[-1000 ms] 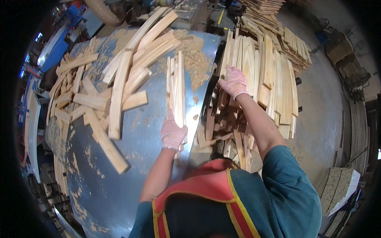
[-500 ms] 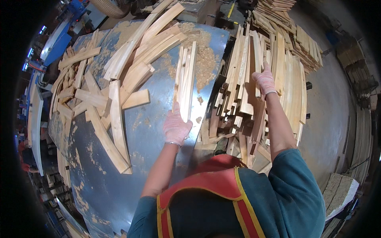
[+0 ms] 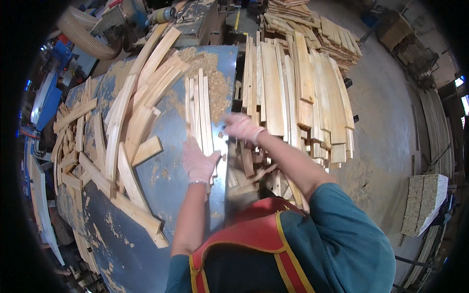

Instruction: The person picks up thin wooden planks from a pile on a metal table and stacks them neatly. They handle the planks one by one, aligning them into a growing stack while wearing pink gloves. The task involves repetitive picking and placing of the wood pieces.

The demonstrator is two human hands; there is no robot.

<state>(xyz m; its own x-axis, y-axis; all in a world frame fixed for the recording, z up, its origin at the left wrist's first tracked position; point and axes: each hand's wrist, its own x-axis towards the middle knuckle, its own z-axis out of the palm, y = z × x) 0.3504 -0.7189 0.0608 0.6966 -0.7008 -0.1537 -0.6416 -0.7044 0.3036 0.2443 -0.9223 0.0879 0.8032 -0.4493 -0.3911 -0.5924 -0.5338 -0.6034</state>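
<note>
Several narrow wooden strips (image 3: 199, 105) lie side by side lengthwise on the metal table. My left hand (image 3: 199, 163), in a pale pink glove, is closed around their near part, its thumb on the right side. My right hand (image 3: 243, 128), gloved alike, is over the table's right edge, just right of the strips. Motion blurs its fingers, so whether they hold anything does not show. Beyond that hand is a stack of wooden boards (image 3: 320, 93) to the right of the table.
Curved wooden pieces (image 3: 122, 105) lie crosswise on the table's left half. Sawdust (image 3: 215, 63) covers parts of the metal table (image 3: 181, 205). A ribbed hose (image 3: 88, 36) hangs at the far left. More stacked boards (image 3: 337, 36) stand at the far right.
My right hand has left the board stack and moved left to the table edge beside the strips. My left hand stays on the strips. The whole view has shifted.
</note>
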